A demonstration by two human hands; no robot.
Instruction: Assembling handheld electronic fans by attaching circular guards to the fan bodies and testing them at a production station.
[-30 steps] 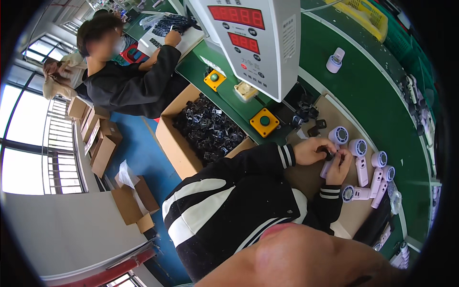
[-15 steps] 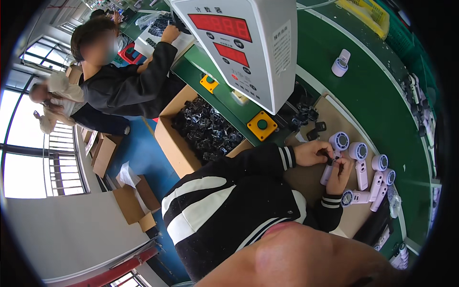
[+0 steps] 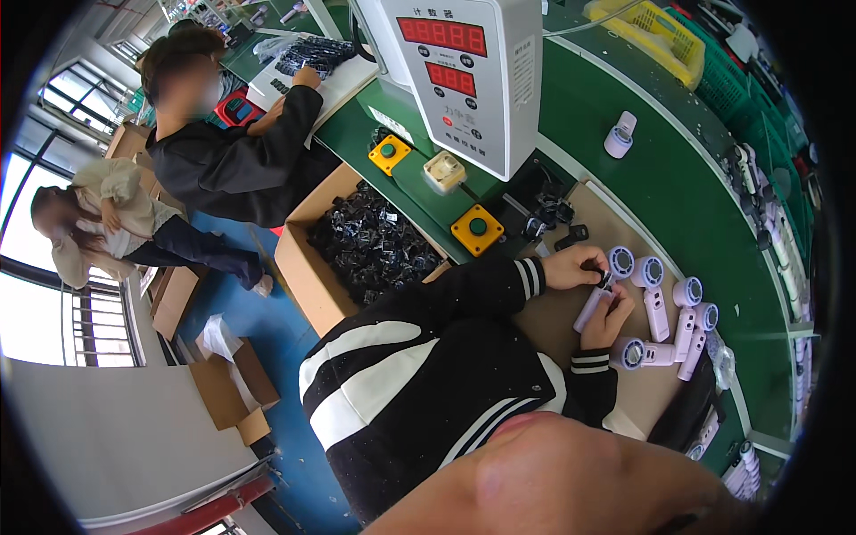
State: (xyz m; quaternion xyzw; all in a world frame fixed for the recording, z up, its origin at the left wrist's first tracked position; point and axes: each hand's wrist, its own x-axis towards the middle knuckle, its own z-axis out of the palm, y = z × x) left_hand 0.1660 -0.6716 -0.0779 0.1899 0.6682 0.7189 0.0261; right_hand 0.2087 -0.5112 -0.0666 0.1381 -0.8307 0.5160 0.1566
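A lilac handheld fan (image 3: 585, 310) lies at an angle over the brown work mat between my hands, its round head pointing away from me. My left hand (image 3: 573, 267) pinches a small black part (image 3: 605, 279) against the fan, just below the head. From the near side, my right hand (image 3: 608, 317) grips the fan's handle, with its fingers close to the black part. Fingers hide some of the joint between the two. Beside my right hand lie several more lilac fans (image 3: 656, 314). Beyond my left hand is a loose black piece (image 3: 572, 236).
A cardboard box (image 3: 308, 281) of black clear-wrapped parts stands at the left. A white counter box (image 3: 464, 89) rises above yellow button boxes (image 3: 477, 229). One fan (image 3: 619, 135) stands on the green bench (image 3: 580, 107). A co-worker (image 3: 232, 152) sits beyond; another person (image 3: 134, 214) stands near the window.
My view has shifted slightly, and the bench things sit lower left in it. Both hands stay at the same fan, with the black part still pinched. The person near the window has moved.
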